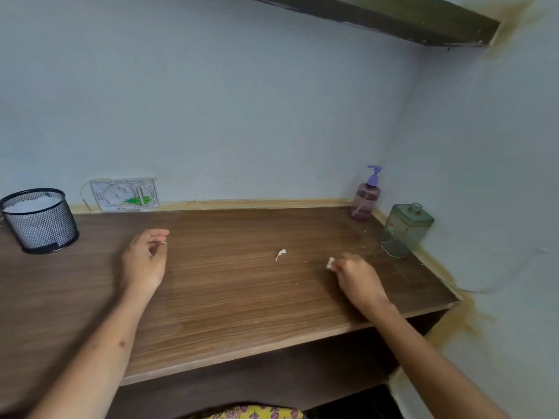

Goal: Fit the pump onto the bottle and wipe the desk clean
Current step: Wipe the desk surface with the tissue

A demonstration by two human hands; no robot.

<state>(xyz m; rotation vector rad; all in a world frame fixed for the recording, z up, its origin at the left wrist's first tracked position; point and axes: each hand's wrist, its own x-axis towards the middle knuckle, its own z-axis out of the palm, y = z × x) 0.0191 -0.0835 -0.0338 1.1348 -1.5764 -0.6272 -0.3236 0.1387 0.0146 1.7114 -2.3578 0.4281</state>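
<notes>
Pump (374,175) already sits on the bottle (365,203), at one o'clock in the far corner of the desk (242,297). Our right hand (358,275) pinches a small white wad (330,263), light, soft, likely to shred; a torn scrap (280,254) lies at twelve. Left hand (145,261) hovers, fingers loosely curled, holding nothing we can see.

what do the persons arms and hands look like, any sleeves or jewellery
Both forearms are bare up to the frame edge, with no sleeves, watch or bracelet showing. The left hand and right hand wear no gloves; rings cannot be made out through the blur. The left forearm has a couple of small dark marks. A yellow floral garment shows at the bottom.
</notes>
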